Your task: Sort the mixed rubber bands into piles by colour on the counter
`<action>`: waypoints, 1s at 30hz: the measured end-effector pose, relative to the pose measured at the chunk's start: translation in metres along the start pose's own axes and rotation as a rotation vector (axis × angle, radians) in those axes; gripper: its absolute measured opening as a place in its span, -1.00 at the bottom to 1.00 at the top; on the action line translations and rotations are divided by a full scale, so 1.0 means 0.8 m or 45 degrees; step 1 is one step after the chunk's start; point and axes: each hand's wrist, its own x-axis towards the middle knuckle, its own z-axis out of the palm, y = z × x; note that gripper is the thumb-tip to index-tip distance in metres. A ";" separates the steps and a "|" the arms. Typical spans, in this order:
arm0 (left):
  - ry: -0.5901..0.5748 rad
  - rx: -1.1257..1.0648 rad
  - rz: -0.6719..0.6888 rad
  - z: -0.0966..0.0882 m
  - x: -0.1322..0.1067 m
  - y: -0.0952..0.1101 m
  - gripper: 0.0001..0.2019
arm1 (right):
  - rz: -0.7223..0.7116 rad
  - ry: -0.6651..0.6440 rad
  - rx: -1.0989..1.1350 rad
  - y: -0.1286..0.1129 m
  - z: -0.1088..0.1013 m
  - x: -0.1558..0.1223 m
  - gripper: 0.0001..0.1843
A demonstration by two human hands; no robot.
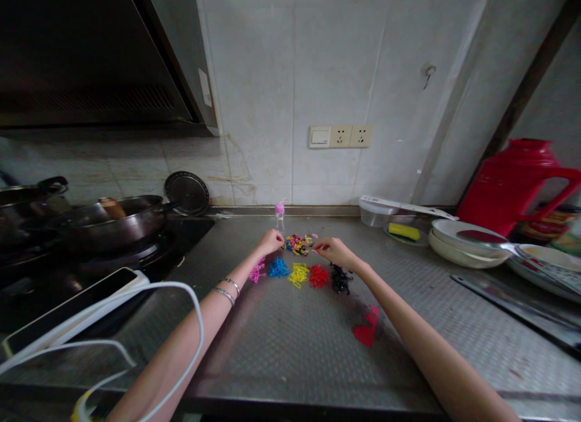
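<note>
A mixed pile [297, 245] of small coloured pieces, which look like tiny rubber bands, lies on the metal counter. My left hand [272, 241] is closed in a pinch at the pile's left edge. At its right edge my right hand [333, 251] pinches too; whatever either hand holds is too small to make out. In front of the pile, sorted heaps lie in a row: pink [257, 270], blue [278, 267], yellow [298, 275], red [319, 276] and black [340, 279]. The black heap sits just below my right hand.
A small clear bottle with a pink top [280, 215] stands behind my left hand. Pans [122, 225] sit on the stove at left, near a white device [77, 313] with a cable. Bowls [467, 246], a knife [512, 307] and a red thermos [512, 186] are at right.
</note>
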 end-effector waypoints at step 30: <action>-0.165 -0.250 0.245 -0.026 -0.059 0.041 -0.74 | 0.183 0.179 -0.332 0.057 0.000 -0.009 -0.71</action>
